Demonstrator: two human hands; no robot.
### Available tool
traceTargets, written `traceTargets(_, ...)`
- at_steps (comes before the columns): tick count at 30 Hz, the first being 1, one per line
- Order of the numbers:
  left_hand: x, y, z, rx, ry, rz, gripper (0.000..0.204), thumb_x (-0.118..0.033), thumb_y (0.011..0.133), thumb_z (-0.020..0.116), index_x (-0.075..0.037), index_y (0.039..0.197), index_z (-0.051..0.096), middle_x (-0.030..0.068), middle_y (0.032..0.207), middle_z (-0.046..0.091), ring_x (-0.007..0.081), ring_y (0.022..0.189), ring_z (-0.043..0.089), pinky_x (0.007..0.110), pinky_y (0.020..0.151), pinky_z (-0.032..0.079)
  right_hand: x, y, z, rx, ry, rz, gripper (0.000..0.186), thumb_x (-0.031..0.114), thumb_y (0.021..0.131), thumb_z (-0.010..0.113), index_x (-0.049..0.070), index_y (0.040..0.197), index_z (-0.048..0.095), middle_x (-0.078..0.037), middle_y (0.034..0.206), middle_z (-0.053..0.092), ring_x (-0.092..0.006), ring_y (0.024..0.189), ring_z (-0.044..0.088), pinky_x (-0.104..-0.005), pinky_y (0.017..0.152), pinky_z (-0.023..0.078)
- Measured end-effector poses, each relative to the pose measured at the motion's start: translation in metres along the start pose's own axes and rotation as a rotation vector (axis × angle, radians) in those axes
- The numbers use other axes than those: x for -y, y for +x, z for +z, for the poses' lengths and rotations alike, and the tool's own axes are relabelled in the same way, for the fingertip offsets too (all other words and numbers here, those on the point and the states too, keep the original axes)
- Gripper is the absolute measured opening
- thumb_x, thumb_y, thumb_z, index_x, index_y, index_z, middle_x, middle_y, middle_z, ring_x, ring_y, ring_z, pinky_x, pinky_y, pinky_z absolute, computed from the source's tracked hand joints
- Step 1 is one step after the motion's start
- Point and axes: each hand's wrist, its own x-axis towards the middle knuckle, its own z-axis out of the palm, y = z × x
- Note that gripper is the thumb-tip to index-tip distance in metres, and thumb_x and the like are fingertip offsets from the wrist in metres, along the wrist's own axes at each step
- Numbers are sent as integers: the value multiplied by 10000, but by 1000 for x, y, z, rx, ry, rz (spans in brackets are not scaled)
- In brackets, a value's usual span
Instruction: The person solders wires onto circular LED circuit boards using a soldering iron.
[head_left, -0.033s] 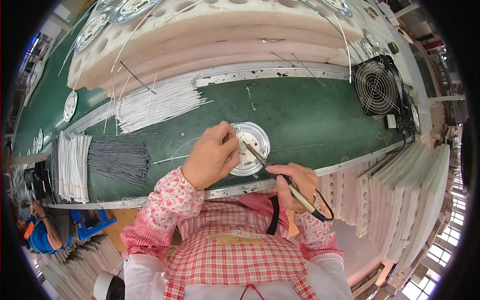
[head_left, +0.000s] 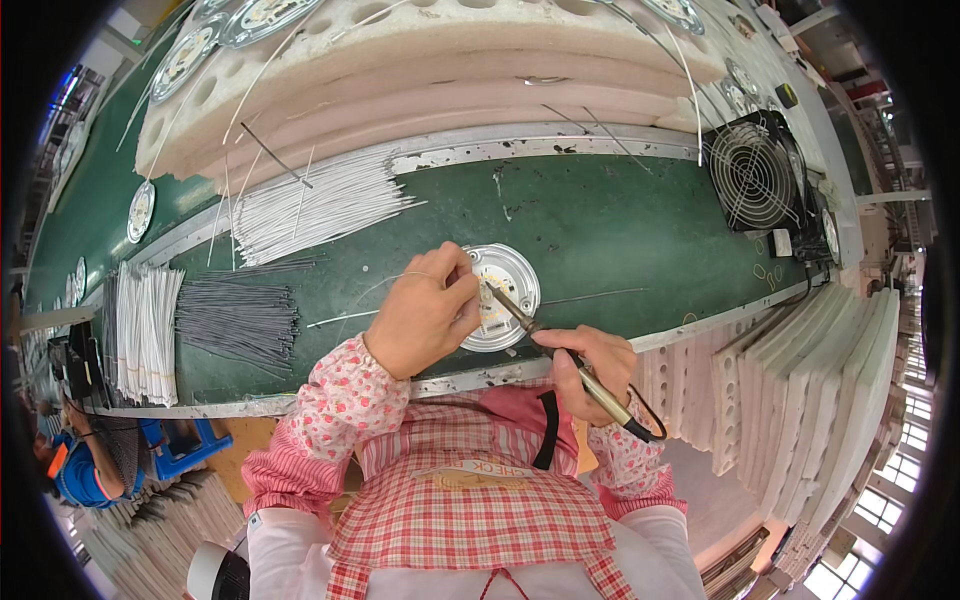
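Soldering iron with bronze metal handle (head_left: 603,398) is clamped in the right hand (head_left: 598,362), its tip at the round silver metal disc (head_left: 514,284) near the green surface's (head_left: 610,240) front edge, where the left hand (head_left: 425,310) keeps fingertips together, their hold hidden.

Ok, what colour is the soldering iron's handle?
The handle shows dull gold, with black at the cable end; best in the head view.

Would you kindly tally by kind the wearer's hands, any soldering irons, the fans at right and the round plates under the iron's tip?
Hands (left hand, right hand): 2
Soldering iron: 1
Black fan: 1
Round silvery plate: 1
Total: 5
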Motion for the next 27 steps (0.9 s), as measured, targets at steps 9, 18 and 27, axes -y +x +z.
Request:
traceTargets(9, -4, -1, 4, -3, 97, 23, 116, -46, 788, 668, -32, 855, 575, 100, 940, 509, 283, 790, 537, 396, 716, 439, 3, -12, 4, -72, 408, 457, 248, 132, 993, 488, -33, 1090, 644, -40, 671, 601, -77, 585, 563, -249, 525, 439)
traceTargets(18, -5, 2, 3, 30, 224, 48, 134, -64, 775, 695, -54, 863, 596, 82, 940, 542, 255, 763, 538, 378, 680, 428, -4, -9, 4, -140, 513, 591, 257, 155, 984, 484, -20, 1056, 658, -37, 659, 592, -66, 559, 546, -229, 502, 418)
traceTargets(27, 3, -21, -12, 66, 311, 173, 492, -28, 743, 698, -86, 1230, 654, 74, 1094, 599, 243, 936, 596, 376, 804, 479, 9, -20, 14, -209, 509, 582, 253, 124, 1009, 449, -22, 1075, 646, -69, 757, 630, -82, 613, 580, -231, 561, 461)
